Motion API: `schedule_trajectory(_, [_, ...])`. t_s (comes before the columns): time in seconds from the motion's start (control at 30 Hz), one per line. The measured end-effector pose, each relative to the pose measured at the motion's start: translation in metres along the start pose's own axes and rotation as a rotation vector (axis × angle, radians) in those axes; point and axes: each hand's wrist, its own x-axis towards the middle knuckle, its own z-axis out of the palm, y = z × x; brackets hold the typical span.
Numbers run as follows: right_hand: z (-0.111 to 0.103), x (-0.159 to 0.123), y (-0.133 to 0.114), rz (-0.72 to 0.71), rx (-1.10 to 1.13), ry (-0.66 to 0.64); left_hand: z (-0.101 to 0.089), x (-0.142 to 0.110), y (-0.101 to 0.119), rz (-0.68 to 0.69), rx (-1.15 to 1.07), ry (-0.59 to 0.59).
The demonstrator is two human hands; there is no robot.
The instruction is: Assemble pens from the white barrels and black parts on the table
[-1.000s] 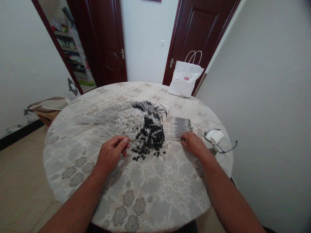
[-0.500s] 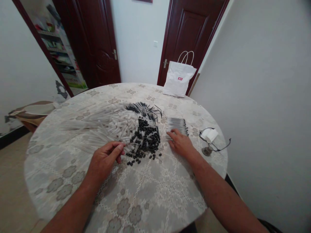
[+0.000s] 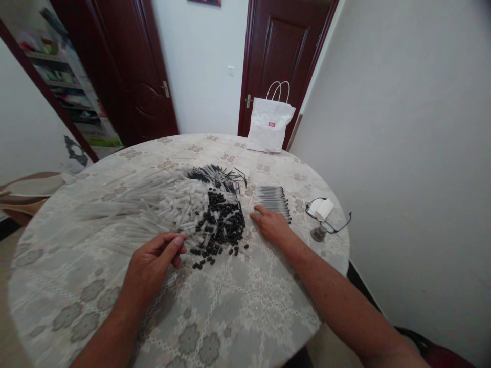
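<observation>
Across the worktop (image 3: 230, 306), the right hand (image 3: 272, 227), fingers slightly parted, has shifted to the left end of the pen row (image 3: 270, 195), nearer the black caps (image 3: 223, 217); the left hand (image 3: 155, 258) stays pinched beside the white tubes (image 3: 178, 202), any held piece indiscernible.

Illumination is moderate to dim, cool and diffuse; its source cannot be determined. The back wall (image 3: 207, 66) reads brightest; the right wall (image 3: 406, 133) is flat grey, darkening at the upper right corner. The doors (image 3: 123, 66) sink into deep red, with faint sheen on the panels. A soft shadow lies on the counter (image 3: 257, 301) beside the left forearm (image 3: 111, 317). Wide-angle distortion tilts the doors outward. Shelves (image 3: 61, 79) at far left are smeared. Tubes (image 3: 126, 209) blur together; the bag (image 3: 268, 135) is acceptably sharp.
</observation>
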Motion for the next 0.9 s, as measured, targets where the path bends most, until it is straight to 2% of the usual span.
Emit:
schedule_trajectory(0.23, [0.007,-0.004,0.010,-0.014,0.029,0.035,-0.001,0.000,0.000,0.005,0.036,0.004])
schedule_trajectory(0.6, [0.012,-0.007,0.009,0.034,-0.027,0.056,0.000,0.001,0.001,0.015,0.009,0.007])
schedule_trajectory(0.7, [0.015,-0.010,0.007,0.044,-0.027,0.081,0.001,-0.002,0.001,0.023,0.031,0.047])
schedule_trajectory(0.9, [0.015,-0.019,-0.004,0.033,-0.013,0.156,-0.001,-0.002,-0.007,0.063,0.104,0.203])
